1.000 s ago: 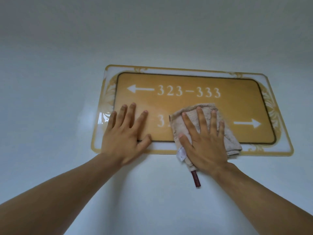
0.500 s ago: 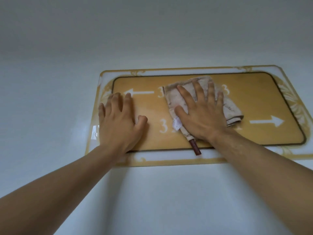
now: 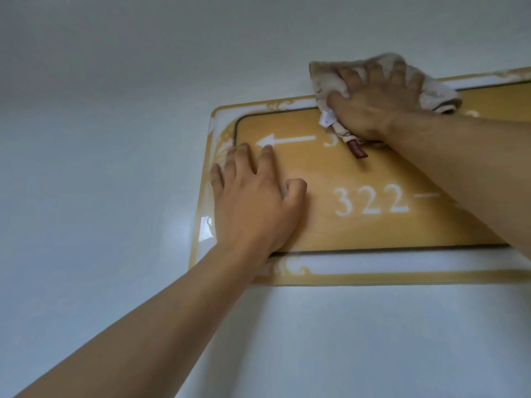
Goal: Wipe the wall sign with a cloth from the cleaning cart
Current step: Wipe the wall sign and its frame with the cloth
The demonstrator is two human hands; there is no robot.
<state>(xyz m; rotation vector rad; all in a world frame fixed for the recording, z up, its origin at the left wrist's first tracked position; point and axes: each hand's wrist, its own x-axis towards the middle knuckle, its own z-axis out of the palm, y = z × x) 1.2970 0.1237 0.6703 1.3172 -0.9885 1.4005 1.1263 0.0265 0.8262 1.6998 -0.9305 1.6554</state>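
Observation:
A golden wall sign (image 3: pixel 373 173) with a white ornate border, a left arrow and the number 322 hangs on a pale wall. My right hand (image 3: pixel 373 101) presses a crumpled beige cloth (image 3: pixel 327 77) flat against the sign's top edge, fingers spread over it; a white tag and a dark red tab hang from the cloth. The cloth and my forearm hide the upper row of numbers. My left hand (image 3: pixel 253 202) lies flat on the sign's left part, fingers just under the arrow, holding nothing.
The pale wall (image 3: pixel 115 139) surrounds the sign on the left, above and below. The sign's right end runs out of the frame. No cart is in view.
My right hand has slid the cloth upward, from the lower row of numbers to the sign's top edge. My left hand has stayed flat on the left part. The camera has moved closer and leftward.

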